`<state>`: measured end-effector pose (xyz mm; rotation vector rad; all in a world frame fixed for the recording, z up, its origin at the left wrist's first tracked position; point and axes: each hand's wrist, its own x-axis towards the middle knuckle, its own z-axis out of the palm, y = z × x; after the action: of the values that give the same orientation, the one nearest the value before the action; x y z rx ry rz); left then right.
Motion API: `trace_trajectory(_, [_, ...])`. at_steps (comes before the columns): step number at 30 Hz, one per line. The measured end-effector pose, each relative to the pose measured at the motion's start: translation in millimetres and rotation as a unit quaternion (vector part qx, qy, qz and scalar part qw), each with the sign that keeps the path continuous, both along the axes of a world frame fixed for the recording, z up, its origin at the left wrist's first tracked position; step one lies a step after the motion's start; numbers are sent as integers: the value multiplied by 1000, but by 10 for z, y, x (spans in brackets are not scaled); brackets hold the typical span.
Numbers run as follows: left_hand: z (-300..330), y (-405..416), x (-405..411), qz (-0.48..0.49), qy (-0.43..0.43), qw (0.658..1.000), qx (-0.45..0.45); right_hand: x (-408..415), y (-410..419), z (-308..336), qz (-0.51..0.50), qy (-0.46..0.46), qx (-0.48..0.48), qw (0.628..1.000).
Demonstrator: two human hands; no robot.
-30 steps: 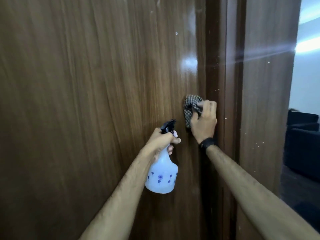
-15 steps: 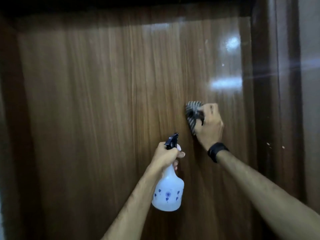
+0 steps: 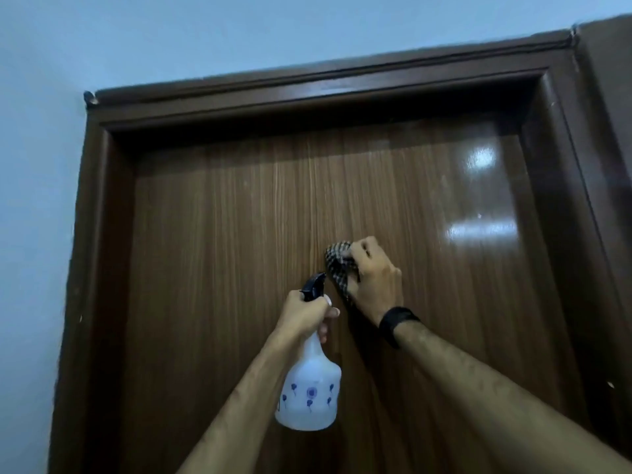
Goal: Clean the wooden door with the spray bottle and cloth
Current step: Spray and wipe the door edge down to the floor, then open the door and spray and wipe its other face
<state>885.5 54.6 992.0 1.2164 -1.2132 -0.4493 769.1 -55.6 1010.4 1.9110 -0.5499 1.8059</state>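
The person is standing close to the wooden door [image 3: 239, 251], looking up at its upper part, where the dark door frame [image 3: 307, 94] is meeting the pale blue wall [image 3: 34, 200]. The right hand [image 3: 372, 271] is pressing a bunched checked cloth [image 3: 338, 265] flat against the door panel near its middle, its fingers [image 3: 359, 249] curling around the cloth. A black wristband [image 3: 396, 323] is sitting on that wrist. The left hand [image 3: 304, 316] is gripping the neck of a white spray bottle [image 3: 309, 395] with small blue flowers, fingers wrapping it just under the black nozzle [image 3: 313, 285], which is pointing up at the door just beside the cloth. Light is glaring off the panel's upper right.
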Motion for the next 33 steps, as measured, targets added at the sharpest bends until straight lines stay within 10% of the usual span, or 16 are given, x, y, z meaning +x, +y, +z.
trace_trajectory(7, [389, 119, 207, 35, 19, 998, -40, 239, -26, -133, 8, 131, -70, 989])
trace_trajectory(15, [172, 333, 554, 70, 26, 996, -46, 545, 151, 331, 10, -9, -4, 1000])
trace_trajectory(22, [-795, 579, 1049, 121, 51, 991, 15, 858, 241, -868, 10, 80, -39, 996])
trace_trajectory(33, [-2687, 1256, 1462, 188, 70, 976, 89, 1181, 713, -3262, 108, 170, 196, 960])
